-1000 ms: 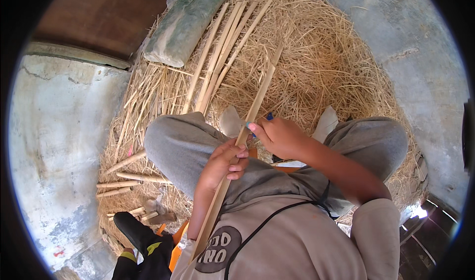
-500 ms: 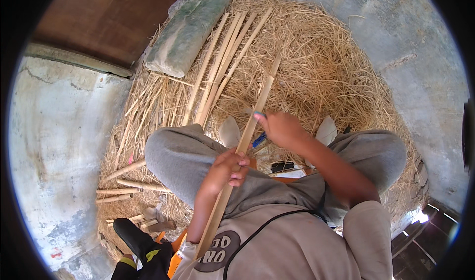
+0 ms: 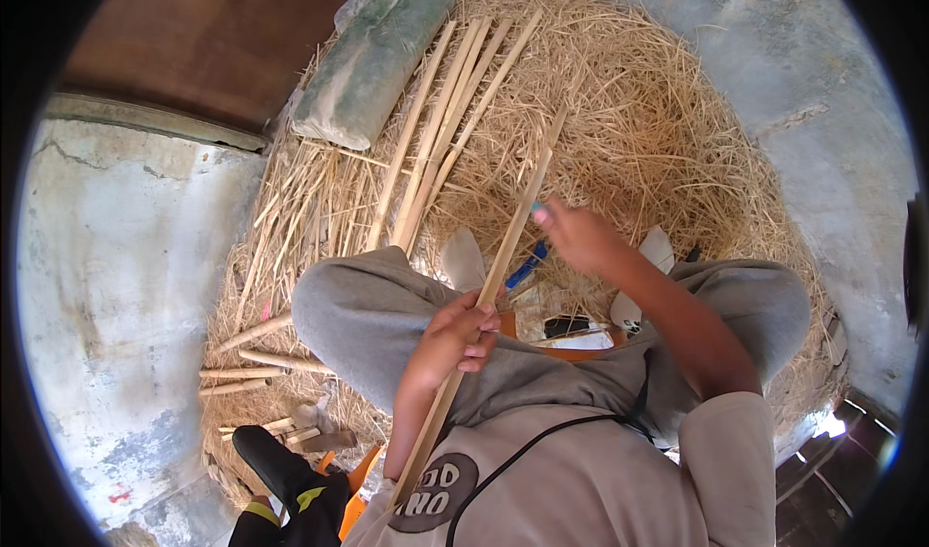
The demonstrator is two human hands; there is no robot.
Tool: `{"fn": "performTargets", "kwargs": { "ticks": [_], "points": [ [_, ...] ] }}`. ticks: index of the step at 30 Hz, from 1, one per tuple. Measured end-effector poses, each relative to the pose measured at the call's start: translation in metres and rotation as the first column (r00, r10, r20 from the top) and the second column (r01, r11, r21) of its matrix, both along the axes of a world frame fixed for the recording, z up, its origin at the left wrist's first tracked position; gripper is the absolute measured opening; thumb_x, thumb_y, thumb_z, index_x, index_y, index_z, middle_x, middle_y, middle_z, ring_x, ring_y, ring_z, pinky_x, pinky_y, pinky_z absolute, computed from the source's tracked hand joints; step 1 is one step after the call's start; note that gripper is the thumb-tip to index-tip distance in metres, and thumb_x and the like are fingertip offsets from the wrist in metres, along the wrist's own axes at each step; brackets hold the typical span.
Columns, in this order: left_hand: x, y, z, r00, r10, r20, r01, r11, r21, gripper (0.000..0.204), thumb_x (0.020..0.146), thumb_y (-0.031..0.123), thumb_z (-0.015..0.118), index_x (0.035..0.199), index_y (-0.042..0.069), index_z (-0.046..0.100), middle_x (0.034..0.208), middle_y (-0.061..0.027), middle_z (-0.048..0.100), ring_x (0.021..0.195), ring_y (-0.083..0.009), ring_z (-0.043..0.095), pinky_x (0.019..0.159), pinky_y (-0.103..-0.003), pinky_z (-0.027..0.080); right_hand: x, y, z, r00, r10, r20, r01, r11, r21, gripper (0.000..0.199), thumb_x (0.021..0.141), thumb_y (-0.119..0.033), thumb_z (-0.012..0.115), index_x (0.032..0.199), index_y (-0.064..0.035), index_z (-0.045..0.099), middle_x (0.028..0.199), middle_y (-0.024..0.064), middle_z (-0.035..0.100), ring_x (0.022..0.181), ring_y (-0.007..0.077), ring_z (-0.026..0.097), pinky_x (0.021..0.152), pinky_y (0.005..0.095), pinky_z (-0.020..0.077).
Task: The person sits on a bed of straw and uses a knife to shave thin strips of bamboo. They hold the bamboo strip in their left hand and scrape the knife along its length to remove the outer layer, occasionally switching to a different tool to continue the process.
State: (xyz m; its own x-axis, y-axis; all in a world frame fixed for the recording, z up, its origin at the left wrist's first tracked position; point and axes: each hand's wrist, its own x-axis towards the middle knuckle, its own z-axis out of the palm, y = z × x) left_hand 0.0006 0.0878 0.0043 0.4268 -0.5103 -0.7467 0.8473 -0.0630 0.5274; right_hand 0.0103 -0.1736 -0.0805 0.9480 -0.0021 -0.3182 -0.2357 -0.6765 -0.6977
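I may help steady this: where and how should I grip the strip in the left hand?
Probably pinch the strip by its far end, from the far side: it is long and slim, slanting beyond the left hand gripping it and the right hand beside it.

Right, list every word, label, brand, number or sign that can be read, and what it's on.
Shirt: pale letters on a dark round print, partly out of sight; I leave them unquoted.
Wall: a small red mark, too blurred to read as anything.
Wooden strip and greenish bundle: no lettering that I can make out.
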Motion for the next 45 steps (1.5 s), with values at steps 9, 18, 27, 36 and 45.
{"fn": "performTargets", "kwargs": {
  "ticks": [9, 18, 27, 36, 45],
  "points": [
    [-0.001, -0.003, -0.006, 0.999, -0.033, 0.005, 0.033, 0.999, 0.017, 0.012, 0.106, 0.018, 0.050, 0.107, 0.006, 0.052, 0.085, -0.0008, 0.046, 0.053, -0.0052, 0.034, 0.041, -0.022, 0.024, -0.001, 0.011, -0.014, 0.970, 0.219, 0.103, -0.196, 0.961, -0.197, 0.052, 0.109, -0.046, 0.039, 0.105, 0.0004, 0.060, 0.076, 0.0225, 0.069, 0.073, 0.0422, 0.070, 0.065, 0.0529, 0.0557],
    [-0.008, -0.007, 0.002, 0.999, -0.039, 0.030, 0.039, 0.999, 0.013, 0.014, 0.106, 0.016, 0.050, 0.115, 0.006, 0.054, 0.085, 0.0005, 0.044, 0.054, -0.0046, 0.034, 0.042, -0.021, 0.024, 0.024, -0.027, -0.044, 1.000, -0.012, 0.015, 0.016, 0.951, -0.310, 0.058, 0.110, -0.049, 0.032, 0.109, 0.0005, 0.062, 0.076, 0.0235, 0.069, 0.075, 0.0427, 0.071, 0.069, 0.0550, 0.0561],
    [-0.008, -0.007, 0.004, 0.998, -0.046, 0.036, 0.043, 0.997, 0.067, 0.013, 0.106, 0.019, 0.052, 0.102, 0.006, 0.053, 0.084, -0.0005, 0.044, 0.054, -0.0052, 0.035, 0.041, -0.022, 0.023, 0.009, -0.016, -0.037, 0.990, 0.121, 0.066, -0.099, 0.957, -0.274, 0.056, 0.110, -0.047, 0.032, 0.106, -0.0010, 0.064, 0.080, 0.0214, 0.071, 0.076, 0.0408, 0.071, 0.070, 0.0539, 0.0561],
    [-0.006, -0.013, 0.005, 0.997, -0.061, 0.050, 0.057, 0.995, 0.084, 0.013, 0.105, 0.018, 0.051, 0.099, 0.007, 0.052, 0.083, -0.0003, 0.044, 0.054, -0.0053, 0.035, 0.042, -0.022, 0.023, 0.035, -0.030, -0.046, 0.996, 0.086, -0.013, -0.083, 0.907, -0.413, 0.057, 0.110, -0.047, 0.032, 0.103, -0.0024, 0.066, 0.084, 0.0194, 0.072, 0.078, 0.0382, 0.071, 0.070, 0.0516, 0.0560],
    [-0.009, -0.006, 0.002, 0.989, -0.104, 0.109, 0.085, 0.982, 0.169, 0.027, 0.105, 0.018, 0.052, 0.129, 0.007, 0.058, 0.083, 0.0027, 0.045, 0.057, -0.0037, 0.036, 0.043, -0.020, 0.024, 0.013, -0.014, -0.023, 0.964, 0.243, 0.112, -0.207, 0.943, -0.260, 0.058, 0.109, -0.051, 0.034, 0.103, -0.0024, 0.065, 0.077, 0.0203, 0.070, 0.076, 0.0408, 0.071, 0.071, 0.0523, 0.0563]
  ]
}}
